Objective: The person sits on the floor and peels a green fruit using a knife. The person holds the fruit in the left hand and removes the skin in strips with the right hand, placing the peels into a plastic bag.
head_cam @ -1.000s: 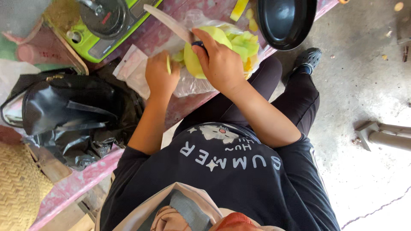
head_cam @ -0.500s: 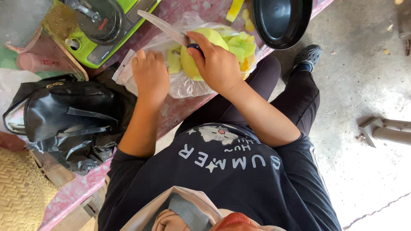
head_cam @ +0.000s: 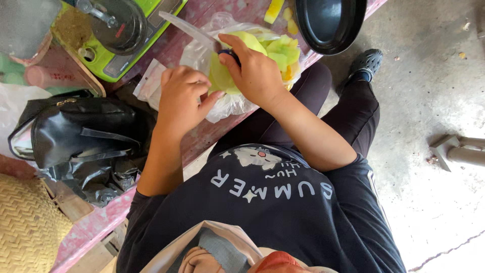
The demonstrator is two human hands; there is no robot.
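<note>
Clamped right hand (head_cam: 255,76) steers knife (head_cam: 189,30), left hand (head_cam: 182,96) curls on green fruit (head_cam: 222,78), steadying it over plastic bag (head_cam: 227,103) mid-frame top.

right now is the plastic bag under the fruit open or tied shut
Open: the clear plastic bag lies spread on the table, with green fruit pieces piled on it.

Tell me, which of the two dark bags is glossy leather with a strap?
The black handbag, left of the left hand. The black plastic bag beneath it is crumpled and strapless.
</note>
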